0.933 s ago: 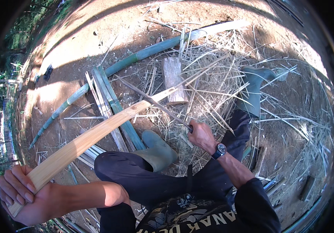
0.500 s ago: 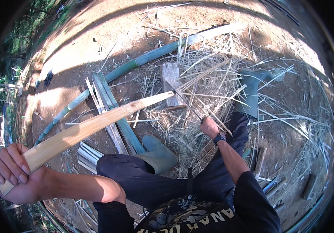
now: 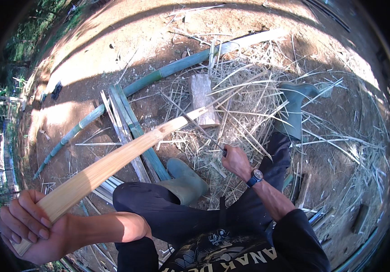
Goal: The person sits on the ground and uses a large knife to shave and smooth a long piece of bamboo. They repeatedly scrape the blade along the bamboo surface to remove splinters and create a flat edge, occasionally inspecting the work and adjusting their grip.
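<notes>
My left hand [image 3: 41, 226] is wrapped round the wide end of a pale split bamboo strip [image 3: 109, 165] at the lower left. The strip slants up and away to the right, and its narrow far end lies over a wooden block [image 3: 201, 93]. In my right hand [image 3: 236, 161] is the handle of a long thin knife [image 3: 204, 131]. Its blade points up and left and crosses the strip near the narrow end; whether it cuts in cannot be told. Thin shavings spread from beyond the strip's tip.
A long green bamboo pole [image 3: 172, 68] lies across the ground beyond the block. Split bamboo pieces [image 3: 134, 127] lie left of centre. Heaped bamboo shavings [image 3: 249, 99] surround the block. My green boots [image 3: 186, 179] rest on the dirt ground on either side.
My right hand has drawn the knife left and toward me, so the blade now crosses the strip farther from its tip. My left hand has moved slightly right and nearer, still gripping the strip.
</notes>
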Action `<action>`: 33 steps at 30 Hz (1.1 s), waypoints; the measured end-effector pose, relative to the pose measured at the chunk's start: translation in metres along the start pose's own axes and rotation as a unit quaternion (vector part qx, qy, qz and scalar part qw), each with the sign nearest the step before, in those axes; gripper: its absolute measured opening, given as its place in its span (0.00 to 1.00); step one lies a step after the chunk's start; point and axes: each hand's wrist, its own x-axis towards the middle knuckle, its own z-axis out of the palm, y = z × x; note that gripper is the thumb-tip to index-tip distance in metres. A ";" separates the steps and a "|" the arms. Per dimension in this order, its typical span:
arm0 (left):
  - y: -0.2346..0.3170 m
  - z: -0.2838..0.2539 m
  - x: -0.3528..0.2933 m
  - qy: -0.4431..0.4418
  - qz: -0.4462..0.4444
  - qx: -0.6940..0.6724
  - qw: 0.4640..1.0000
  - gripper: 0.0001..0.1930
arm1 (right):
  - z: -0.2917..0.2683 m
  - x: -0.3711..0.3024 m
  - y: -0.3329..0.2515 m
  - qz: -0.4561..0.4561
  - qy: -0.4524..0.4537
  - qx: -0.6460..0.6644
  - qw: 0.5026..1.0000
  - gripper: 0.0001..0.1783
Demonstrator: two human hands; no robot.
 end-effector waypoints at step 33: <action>0.005 -0.002 -0.006 0.050 0.009 0.072 0.996 0.11 | 0.027 0.018 0.048 0.044 0.035 -0.059 0.997 0.12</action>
